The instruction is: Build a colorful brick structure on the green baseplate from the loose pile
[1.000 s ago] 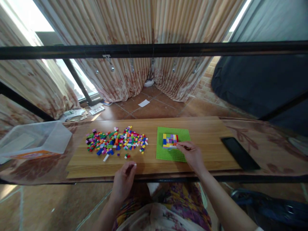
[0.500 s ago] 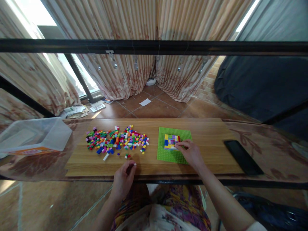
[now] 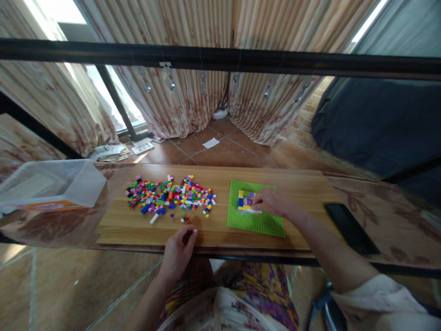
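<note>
My left hand (image 3: 179, 250) is closed above the front edge of the wooden board, pinching a small white toy brick (image 3: 195, 231) between thumb and fingertip. Over the green baseplate (image 3: 255, 225), my right hand (image 3: 270, 202) is curled with its fingers pressed down at the right side of a square of coloured toy bricks (image 3: 245, 201). Yellow, blue, purple and white bricks show in that square; its right part lies under the hand. Whether a brick is between the right fingers is hidden.
A long pile of loose coloured bricks (image 3: 168, 195) spreads over the left of the wooden board (image 3: 138, 232). Left of it stands a clear plastic bin (image 3: 86, 181). A black phone-like slab (image 3: 351, 228) lies at the right. A black metal bar (image 3: 220, 57) crosses beyond the table.
My right hand has gone from an extended-finger pinch to a curled press on the square, its forearm swinging outward. The baseplate has turned slightly. My left hand keeps its white brick.
</note>
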{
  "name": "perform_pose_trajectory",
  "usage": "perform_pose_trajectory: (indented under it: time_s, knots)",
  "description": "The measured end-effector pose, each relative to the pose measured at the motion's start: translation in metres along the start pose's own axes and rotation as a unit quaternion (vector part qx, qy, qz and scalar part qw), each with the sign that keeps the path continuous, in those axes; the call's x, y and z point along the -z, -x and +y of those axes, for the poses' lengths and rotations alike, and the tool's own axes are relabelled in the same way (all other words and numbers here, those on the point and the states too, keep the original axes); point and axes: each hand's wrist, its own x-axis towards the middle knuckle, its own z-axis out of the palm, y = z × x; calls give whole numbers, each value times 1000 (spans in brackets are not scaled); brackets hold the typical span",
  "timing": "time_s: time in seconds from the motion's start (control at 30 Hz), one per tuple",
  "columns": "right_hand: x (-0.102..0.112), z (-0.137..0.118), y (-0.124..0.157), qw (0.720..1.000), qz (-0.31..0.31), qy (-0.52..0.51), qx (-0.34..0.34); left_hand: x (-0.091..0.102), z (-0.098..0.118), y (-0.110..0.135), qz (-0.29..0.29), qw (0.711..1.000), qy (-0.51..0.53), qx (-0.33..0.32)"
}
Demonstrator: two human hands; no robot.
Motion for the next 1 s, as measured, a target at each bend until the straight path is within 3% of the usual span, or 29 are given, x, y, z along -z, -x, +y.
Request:
perform_pose_trajectory:
  time_s: [0.43, 0.73, 1.0]
  knots:
    - [17, -5, -21, 997, -71, -8, 32, -1, 0, 0, 2, 1000, 8, 3]
    - [12, -3, -19, 995, -94, -21, 39, -1, -2, 0, -5, 1000, 18, 2]
    - [5, 7, -8, 997, -54, -49, 37, 0, 3, 0, 1, 1000, 13, 0]
